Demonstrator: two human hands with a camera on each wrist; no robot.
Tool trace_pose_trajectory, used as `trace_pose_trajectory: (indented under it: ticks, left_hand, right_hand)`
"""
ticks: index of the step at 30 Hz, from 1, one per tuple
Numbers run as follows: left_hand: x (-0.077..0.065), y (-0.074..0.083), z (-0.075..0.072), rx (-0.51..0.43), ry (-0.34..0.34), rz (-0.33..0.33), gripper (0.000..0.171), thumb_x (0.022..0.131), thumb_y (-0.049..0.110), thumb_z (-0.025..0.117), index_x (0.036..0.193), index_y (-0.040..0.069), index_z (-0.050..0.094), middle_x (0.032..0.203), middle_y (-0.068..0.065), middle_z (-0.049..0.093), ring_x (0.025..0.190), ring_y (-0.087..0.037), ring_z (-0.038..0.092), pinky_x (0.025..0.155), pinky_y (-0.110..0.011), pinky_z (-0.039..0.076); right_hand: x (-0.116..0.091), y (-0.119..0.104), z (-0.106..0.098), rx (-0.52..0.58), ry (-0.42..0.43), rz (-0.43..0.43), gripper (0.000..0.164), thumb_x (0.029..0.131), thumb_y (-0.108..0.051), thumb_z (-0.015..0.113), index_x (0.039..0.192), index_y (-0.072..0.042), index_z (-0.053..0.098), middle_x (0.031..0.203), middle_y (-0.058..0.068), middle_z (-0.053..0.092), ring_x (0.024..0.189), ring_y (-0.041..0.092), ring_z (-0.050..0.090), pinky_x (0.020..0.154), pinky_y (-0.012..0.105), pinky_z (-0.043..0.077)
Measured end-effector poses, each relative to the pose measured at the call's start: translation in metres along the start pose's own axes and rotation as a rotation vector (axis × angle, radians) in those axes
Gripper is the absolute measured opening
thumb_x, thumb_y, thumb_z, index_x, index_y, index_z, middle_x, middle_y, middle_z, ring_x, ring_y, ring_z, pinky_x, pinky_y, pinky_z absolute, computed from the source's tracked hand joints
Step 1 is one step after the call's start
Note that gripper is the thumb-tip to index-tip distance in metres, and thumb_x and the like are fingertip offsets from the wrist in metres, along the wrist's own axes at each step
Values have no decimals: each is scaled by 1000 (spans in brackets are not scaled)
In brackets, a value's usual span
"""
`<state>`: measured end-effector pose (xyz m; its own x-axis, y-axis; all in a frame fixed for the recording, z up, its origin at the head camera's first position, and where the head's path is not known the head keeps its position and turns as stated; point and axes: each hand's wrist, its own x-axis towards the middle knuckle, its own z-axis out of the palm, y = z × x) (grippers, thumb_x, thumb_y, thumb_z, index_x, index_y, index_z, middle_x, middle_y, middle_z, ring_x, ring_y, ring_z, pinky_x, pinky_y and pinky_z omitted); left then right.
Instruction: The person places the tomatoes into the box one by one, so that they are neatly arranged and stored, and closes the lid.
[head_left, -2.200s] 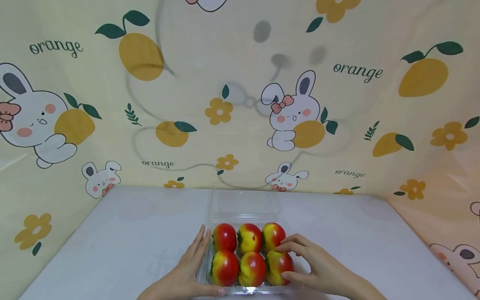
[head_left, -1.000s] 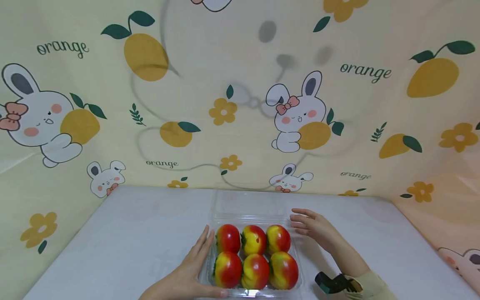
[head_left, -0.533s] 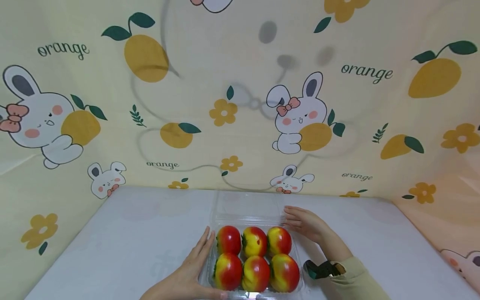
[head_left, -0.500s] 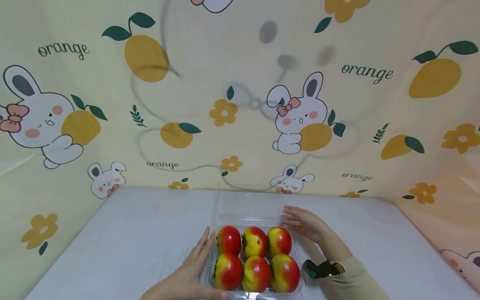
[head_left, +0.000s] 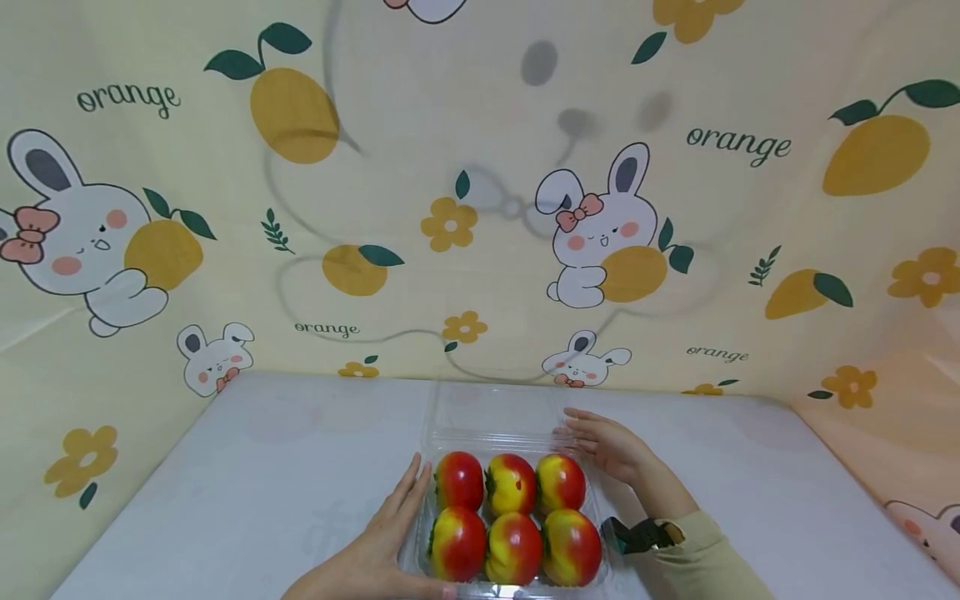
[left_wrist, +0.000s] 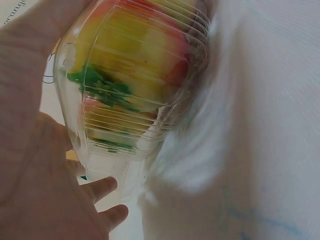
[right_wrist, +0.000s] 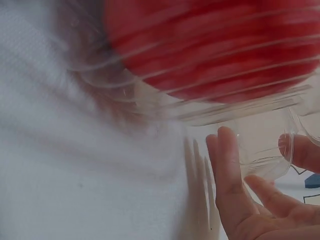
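Several red-and-yellow fruits with green leafy caps, resembling persimmons (head_left: 513, 548), fill a clear plastic clamshell container (head_left: 517, 592) in two rows. Its transparent lid (head_left: 498, 408) is folded back toward the wall. My left hand (head_left: 378, 533) rests along the container's left side, fingers straight, thumb at the front edge. In the left wrist view the ribbed side wall (left_wrist: 125, 120) lies beside that palm. My right hand (head_left: 611, 446) is at the lid's right edge, near the hinge. The right wrist view has the lid between its thumb and extended fingers (right_wrist: 229, 160); a firm pinch is not visible.
Everything stands on a white-covered table (head_left: 300, 458). Behind it hangs a cream cloth backdrop (head_left: 480, 125) printed with rabbits and oranges. A dark wrist-worn device (head_left: 637, 536) sits at the right sleeve (head_left: 705, 558), close to the container's right side.
My right hand has left the front right fruit and gone back to the lid's right edge, lately shifting slightly left. My left hand stays beside the container.
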<state>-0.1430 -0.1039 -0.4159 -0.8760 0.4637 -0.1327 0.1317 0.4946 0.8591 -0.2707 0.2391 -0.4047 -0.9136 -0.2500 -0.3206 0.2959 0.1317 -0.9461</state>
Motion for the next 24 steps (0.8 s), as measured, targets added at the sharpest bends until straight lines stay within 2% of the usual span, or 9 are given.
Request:
trace_pose_trajectory:
  ticks: [3,8,17,24]
  left_hand:
    - [-1,1,1,-8,2,-8,119,68,55,77,155,30,0,162,-1,-12,143,-46,9,91,-78,32]
    - [-3,2,3,3,3,-14,119,69,55,76,155,29,-1,162,-3,-11,142,-47,11,91,-78,32]
    - [-5,4,7,39,16,-3,121,68,56,77,156,22,1,162,-6,-10,141,-48,12,92,-79,31]
    - [-7,9,9,29,30,-33,120,67,58,76,155,29,0,162,-3,-10,141,-47,13,89,-77,36]
  right_hand:
    - [0,-2,-1,15,-14,-4,61,100,-20,48,150,0,21,132,20,58,100,12,66,87,22,54]
    - [-1,-4,-2,39,-11,-8,60,100,-17,49,151,-3,22,124,13,64,93,11,68,83,22,55]
    - [-9,-3,-5,17,-36,-110,63,100,-18,49,153,-9,17,144,23,45,108,19,66,93,30,53]
    - [-10,-7,-5,24,-48,-191,66,97,-12,52,153,-14,17,146,24,41,110,16,65,95,31,52]
